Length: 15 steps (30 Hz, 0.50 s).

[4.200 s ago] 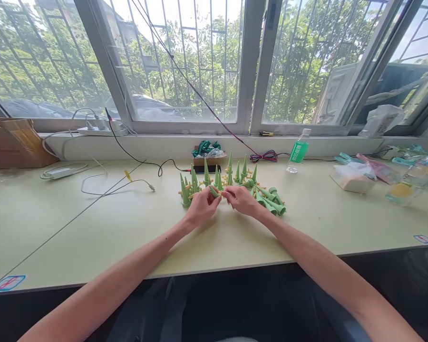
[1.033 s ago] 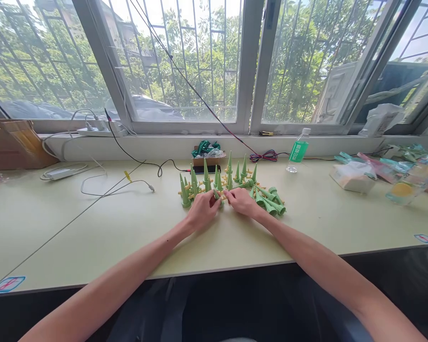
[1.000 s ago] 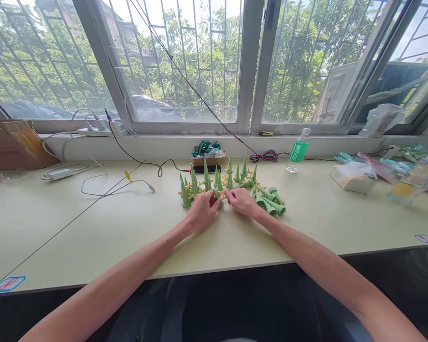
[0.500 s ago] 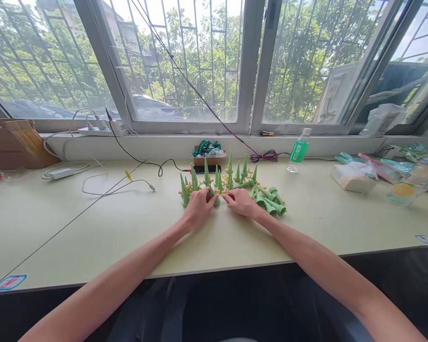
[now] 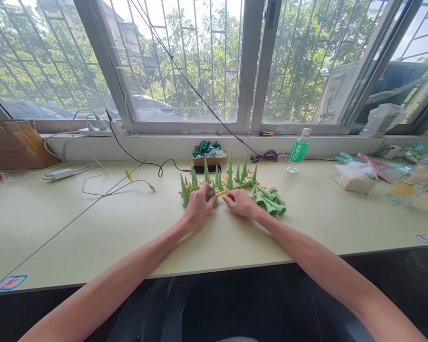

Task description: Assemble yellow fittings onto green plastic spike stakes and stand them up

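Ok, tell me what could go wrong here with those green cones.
The left hand and right hand work right against the upright cones, which stand tightly packed; a nudge might topple several. The lying cones beside the right wrist could be swept aside by that forearm.

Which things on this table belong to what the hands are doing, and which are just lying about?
In use: upright green cones, toppled green cones, left hand, right hand.
Lying about: water bottle, power strip, cardboard box, white charger.
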Each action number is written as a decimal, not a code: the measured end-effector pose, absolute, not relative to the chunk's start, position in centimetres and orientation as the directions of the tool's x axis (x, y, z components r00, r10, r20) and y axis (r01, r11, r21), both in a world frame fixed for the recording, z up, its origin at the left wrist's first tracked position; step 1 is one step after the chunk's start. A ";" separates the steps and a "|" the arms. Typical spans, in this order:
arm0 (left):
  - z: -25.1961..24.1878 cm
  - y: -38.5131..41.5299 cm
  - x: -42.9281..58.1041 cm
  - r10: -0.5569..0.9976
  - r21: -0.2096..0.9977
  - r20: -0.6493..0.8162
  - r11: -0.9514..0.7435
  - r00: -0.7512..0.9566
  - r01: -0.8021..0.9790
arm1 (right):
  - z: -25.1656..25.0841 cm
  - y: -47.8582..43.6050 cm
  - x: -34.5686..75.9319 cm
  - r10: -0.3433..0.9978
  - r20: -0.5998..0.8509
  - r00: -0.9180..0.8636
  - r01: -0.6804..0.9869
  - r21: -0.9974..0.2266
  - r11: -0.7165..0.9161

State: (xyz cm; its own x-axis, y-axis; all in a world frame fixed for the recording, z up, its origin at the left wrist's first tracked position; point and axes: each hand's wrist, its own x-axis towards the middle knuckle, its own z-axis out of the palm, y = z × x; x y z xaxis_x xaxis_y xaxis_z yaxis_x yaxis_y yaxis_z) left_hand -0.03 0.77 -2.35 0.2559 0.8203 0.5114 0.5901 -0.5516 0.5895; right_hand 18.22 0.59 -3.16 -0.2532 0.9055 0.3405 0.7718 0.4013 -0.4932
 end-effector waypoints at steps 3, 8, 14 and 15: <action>-1.9 0.3 0.2 0.801 0.587 0.567 -0.555 0.191 0.589 | -3.2 0.6 18.2 0.905 0.338 -0.257 0.778 -0.483 0.402; -1.0 -0.7 0.3 0.688 0.485 0.680 -0.681 0.254 0.548 | -3.1 0.4 17.9 0.917 0.318 -0.240 0.809 -0.456 0.370; 0.9 -4.5 1.3 0.423 0.194 0.730 -0.881 0.536 0.431 | -2.9 -0.4 17.5 0.924 0.302 -0.234 0.848 -0.402 0.346; 1.7 -5.7 1.5 0.372 0.125 0.697 -0.905 0.613 0.408 | -2.9 -0.5 17.4 0.927 0.288 -0.241 0.856 -0.387 0.343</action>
